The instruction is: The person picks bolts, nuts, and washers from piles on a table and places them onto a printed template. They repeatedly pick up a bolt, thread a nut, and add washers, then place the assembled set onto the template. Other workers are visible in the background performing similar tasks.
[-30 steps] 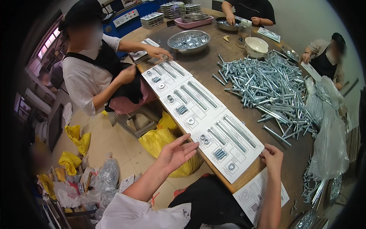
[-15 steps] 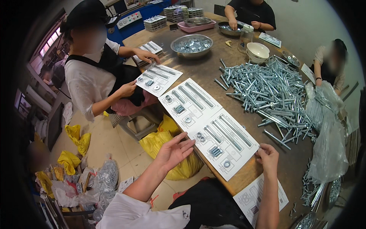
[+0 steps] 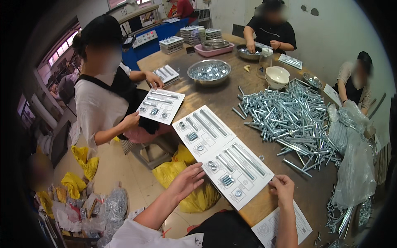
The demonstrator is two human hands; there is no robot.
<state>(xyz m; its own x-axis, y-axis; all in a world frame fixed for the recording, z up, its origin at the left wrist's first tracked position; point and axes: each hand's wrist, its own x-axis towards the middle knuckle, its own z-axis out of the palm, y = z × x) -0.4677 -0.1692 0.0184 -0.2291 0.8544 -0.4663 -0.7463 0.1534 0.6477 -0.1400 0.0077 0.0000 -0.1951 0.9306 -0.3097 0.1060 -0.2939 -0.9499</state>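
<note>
Two white printed cards lie end to end along the table's near left edge, the near card (image 3: 252,191) closer to me and the far card (image 3: 218,144) beyond it. Both carry long bolts, short bolts, nuts and a washer on printed outlines. My right hand (image 3: 283,189) pinches the near card's right corner between thumb and fingers. At that card's left corner is my left hand (image 3: 188,180), palm turned up and fingers stretched out, with nothing gripped. Partly under my right forearm, another printed sheet (image 3: 304,235) lies at the table's front.
A big pile of bolts (image 3: 285,120) covers the right of the table, beside a clear plastic bag (image 3: 355,165). A steel bowl of washers (image 3: 209,73) and white bowls (image 3: 277,76) stand farther back. Co-workers sit around; one at left holds a filled card (image 3: 173,113). Yellow sacks (image 3: 175,173) lie below.
The co-worker at left has drawn their card away from the far card, toward themselves. My view has shifted slightly; my hands stay at the near card's corners.
</note>
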